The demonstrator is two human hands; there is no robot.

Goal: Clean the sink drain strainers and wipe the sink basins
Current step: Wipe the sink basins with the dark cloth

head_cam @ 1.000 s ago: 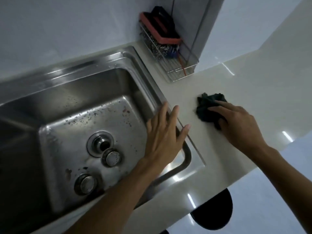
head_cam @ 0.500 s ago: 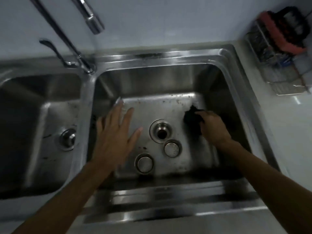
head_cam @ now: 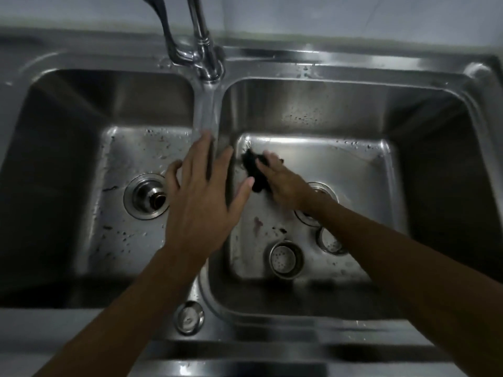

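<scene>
A steel double sink fills the view. My right hand presses a dark cloth onto the floor of the right basin, near its far left corner. My left hand lies flat with fingers spread on the divider between the basins. Two loose drain strainers rest on the right basin floor in front of its drain, which my right wrist partly hides. The left basin has an open drain.
A chrome tap with its lever stands behind the divider. A small round cap sits in the sink's front rim. Dark specks and water drops dot both basin floors.
My right hand carried the cloth from the counter into the right basin and slid it to the left. My left hand went from the sink's right rim to the divider. The view swung left.
</scene>
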